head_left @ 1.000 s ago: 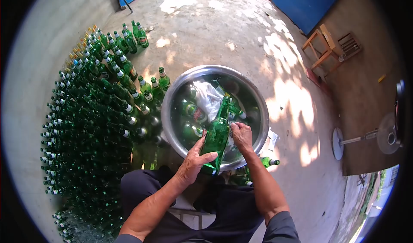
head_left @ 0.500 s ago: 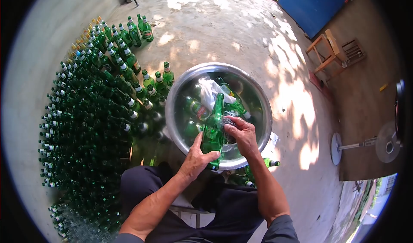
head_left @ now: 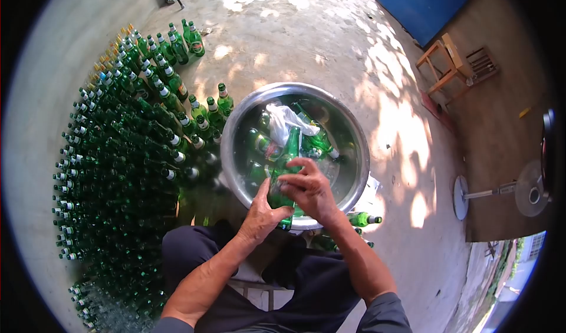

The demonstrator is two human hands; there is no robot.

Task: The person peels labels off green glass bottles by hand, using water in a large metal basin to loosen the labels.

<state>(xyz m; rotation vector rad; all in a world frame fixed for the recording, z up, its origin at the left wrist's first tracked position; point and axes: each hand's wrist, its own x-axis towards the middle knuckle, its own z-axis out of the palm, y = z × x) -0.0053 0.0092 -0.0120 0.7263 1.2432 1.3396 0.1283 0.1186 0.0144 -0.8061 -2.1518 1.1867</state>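
Note:
A green glass bottle [head_left: 293,144] slants over the near side of a metal basin [head_left: 358,194], its neck pointing away from me. My left hand [head_left: 258,215] is closed round its lower end, with the thumb across the glass. Pressed over the bottle's body is my right hand [head_left: 312,193], fingers curled around a grey mesh scouring pad, mostly hidden and blurred now. In the basin's water lie several green bottles [head_left: 321,139] and a white plastic bag [head_left: 283,121].
Densely packed green bottles [head_left: 118,156] stand on the floor to the left. More bottles [head_left: 362,219] lie beside the basin at the near right. A wooden stool [head_left: 443,68] and a fan [head_left: 463,198] are farther right. A blue door [head_left: 418,9] stands at the back.
My right hand has moved left, from the bottle's right side to over its front, with the scouring pad. The left hand keeps its hold. The whole view has shifted slightly.

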